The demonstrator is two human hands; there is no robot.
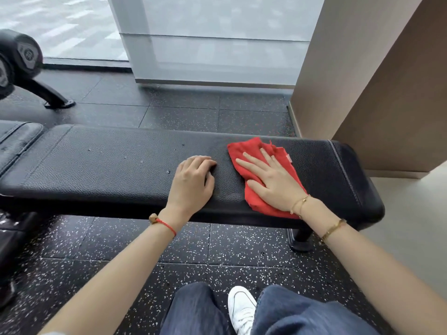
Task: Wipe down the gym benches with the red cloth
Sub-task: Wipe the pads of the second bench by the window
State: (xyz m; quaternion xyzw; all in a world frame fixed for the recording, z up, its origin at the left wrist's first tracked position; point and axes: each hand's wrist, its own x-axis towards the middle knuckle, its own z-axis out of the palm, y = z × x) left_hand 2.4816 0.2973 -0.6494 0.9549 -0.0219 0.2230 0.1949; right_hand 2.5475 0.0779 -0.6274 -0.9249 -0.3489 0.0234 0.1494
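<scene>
A black padded gym bench (108,165) runs across the view, left to right. The red cloth (244,151) lies flat on its right part. My right hand (271,177) presses on the cloth with fingers spread flat. My left hand (193,182) rests on the bare bench pad just left of the cloth, its fingers curled under, nothing in it. Small scuffs dot the pad to the left of my left hand.
A second bench pad (17,139) adjoins at the far left. A dumbbell rack leg (52,94) stands on the speckled rubber floor behind. A brown wall panel (387,93) rises close behind the bench's right end. The bench foot (301,240) and my white shoe (242,308) are below.
</scene>
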